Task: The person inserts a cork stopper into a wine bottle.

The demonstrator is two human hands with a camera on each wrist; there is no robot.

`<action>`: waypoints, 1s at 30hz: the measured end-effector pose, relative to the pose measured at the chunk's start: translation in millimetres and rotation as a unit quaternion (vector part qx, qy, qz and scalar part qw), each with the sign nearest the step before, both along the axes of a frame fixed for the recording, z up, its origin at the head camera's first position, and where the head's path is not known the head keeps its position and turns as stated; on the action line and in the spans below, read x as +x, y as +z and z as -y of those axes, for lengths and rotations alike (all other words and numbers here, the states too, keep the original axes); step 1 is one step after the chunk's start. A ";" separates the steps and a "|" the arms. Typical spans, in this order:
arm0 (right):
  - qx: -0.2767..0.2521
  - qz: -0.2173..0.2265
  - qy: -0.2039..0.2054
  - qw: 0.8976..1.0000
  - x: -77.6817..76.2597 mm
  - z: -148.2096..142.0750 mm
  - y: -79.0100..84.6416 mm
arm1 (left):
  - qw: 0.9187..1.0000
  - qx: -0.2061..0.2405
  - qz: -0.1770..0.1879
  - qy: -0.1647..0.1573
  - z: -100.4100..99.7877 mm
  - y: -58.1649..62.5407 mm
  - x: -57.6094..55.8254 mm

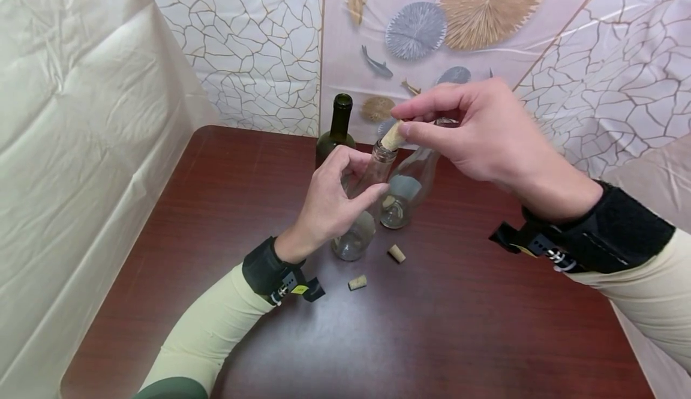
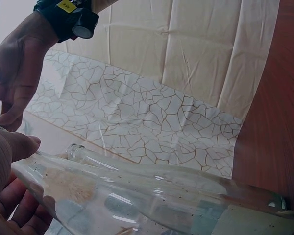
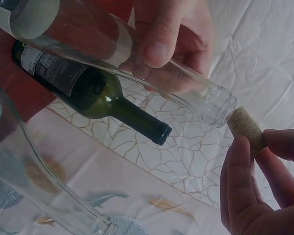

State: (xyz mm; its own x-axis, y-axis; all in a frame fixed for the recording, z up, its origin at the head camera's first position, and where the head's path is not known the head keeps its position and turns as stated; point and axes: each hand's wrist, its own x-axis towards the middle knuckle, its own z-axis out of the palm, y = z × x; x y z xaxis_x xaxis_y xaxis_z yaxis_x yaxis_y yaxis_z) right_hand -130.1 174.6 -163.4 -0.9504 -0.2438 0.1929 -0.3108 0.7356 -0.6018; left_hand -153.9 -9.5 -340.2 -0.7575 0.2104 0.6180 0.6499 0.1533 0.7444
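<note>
My left hand (image 1: 332,198) grips a clear glass bottle (image 3: 152,81) around its neck and shoulder, thumb on the near side. The bottle stands on the table, tilted slightly to the right at the top. Between thumb and fingertips, my right hand (image 1: 480,129) pinches a cork (image 3: 247,130). One end of the cork meets the bottle's mouth at an angle; whether it reaches inside is hard to tell. A second clear bottle (image 1: 415,177) stands just behind and to the right. Behind my left hand is a dark green bottle (image 3: 93,93) with its mouth uncovered.
Two loose corks lie on the dark red table (image 1: 459,315): one cork (image 1: 396,253) right of the held bottle's base, another cork (image 1: 357,282) nearer the front. A patterned sheet (image 1: 259,45) hangs behind the table, and a plain cream sheet (image 1: 81,117) at the left.
</note>
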 end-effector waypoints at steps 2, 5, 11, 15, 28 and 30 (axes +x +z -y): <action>0.008 -0.008 0.006 1.000 -0.8 1.0 -1.1 | 1.000 -0.001 0.001 0.001 -0.3 -0.3 -0.2; 0.027 -0.027 0.018 0.999 -1.2 2.3 -1.5 | 1.000 -0.005 0.003 0.003 -0.5 -0.7 0.1; 0.107 -0.082 0.054 0.989 -0.6 6.4 3.2 | 1.000 -0.003 0.001 0.005 -0.4 -1.6 0.5; 0.139 -0.102 0.072 0.982 -0.9 10.6 6.3 | 1.000 -0.003 -0.001 0.006 -0.1 -1.7 0.2; 0.170 -0.114 0.084 0.975 -2.9 13.7 8.4 | 1.000 -0.006 0.003 0.006 0.8 -1.4 0.5; 0.171 -0.113 0.083 0.975 -2.9 13.5 8.4 | 1.000 -0.005 0.005 0.006 0.7 -1.4 0.3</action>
State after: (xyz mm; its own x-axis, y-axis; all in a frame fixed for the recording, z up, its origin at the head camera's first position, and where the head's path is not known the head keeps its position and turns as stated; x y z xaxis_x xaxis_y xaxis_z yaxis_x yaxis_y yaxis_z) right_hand -132.9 161.1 -155.0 -0.8347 -0.4777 0.2742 -0.5395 0.8093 -0.2324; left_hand -153.5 -10.1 -341.7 -0.7658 0.2076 0.6087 0.6409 0.1685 0.7489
